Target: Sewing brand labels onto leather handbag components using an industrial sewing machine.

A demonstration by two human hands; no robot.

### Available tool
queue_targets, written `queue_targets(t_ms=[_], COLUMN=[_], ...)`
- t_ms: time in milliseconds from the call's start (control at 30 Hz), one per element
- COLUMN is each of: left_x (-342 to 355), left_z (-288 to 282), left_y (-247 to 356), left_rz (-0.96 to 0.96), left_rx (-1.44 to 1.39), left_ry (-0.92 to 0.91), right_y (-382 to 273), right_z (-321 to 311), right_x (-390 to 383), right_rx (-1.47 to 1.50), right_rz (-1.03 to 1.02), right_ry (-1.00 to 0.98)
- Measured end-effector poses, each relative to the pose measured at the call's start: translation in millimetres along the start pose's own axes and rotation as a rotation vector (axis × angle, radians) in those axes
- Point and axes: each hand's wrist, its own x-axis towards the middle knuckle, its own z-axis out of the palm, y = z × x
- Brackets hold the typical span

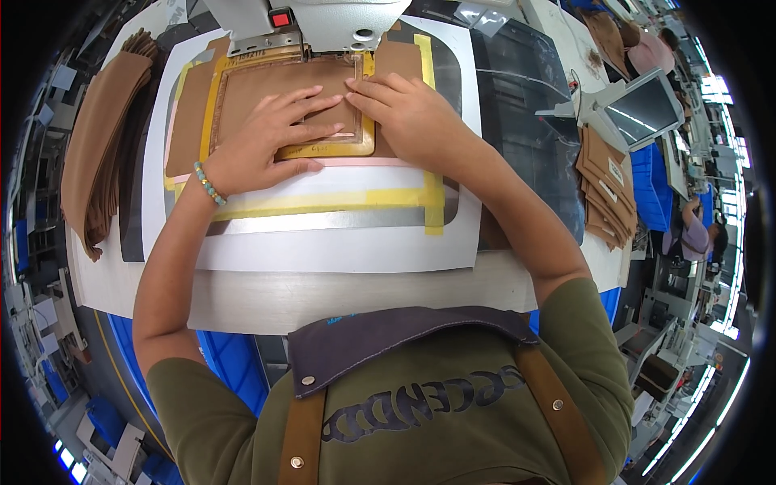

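Both forearms reach forward from the lower edge and meet over a brown fabric piece point(275, 85) that lies inside a yellow frame point(323, 149) on the tabletop point(323, 299), directly below the head of a white sewing machine point(315, 20). The left hand point(263, 137) lies palm down with its fingers point(311, 101) spread wide and flat, pointing to the right across the fabric and the lower bar of the frame; it presses rather than grips, and a beaded bracelet point(208, 183) circles its wrist. The right hand point(412, 113) comes in from the right, also palm down, its fingers point(368, 87) stretched out and close together, the tips resting on the right edge of the fabric and just touching the tips of the left hand; it holds nothing either. The frame sits on a white template board point(339, 242) edged with yellow tape and a pink strip. To the left, on the tabletop, a tall stack of brown fabric pieces point(97, 153) hangs over the edge. To the right lies a smaller stack of brown pieces point(606, 190) near a small tilted screen point(643, 109). Below the tabletop a blue bin point(234, 364) shows; its contents cannot be seen.
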Motion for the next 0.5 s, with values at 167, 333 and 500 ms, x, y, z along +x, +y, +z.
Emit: queue_targets(t_ms=[167,333,500], left_x=[4,6,12], left_z=[-2,-1,-2], left_y=[-5,-11,-18], left_rz=[-0.011,-0.007,-0.036], left_rx=[-0.023,0.004,0.016], left_ry=[0.003,0.036,0.047], right_y=[10,24,30], right_z=[-27,-38,-39], right_x=[-18,-38,-47], right_rx=[0.081,0.175,0.246], right_rz=[0.098,0.240,0.329], right_ry=[-0.049,-0.005,0.027])
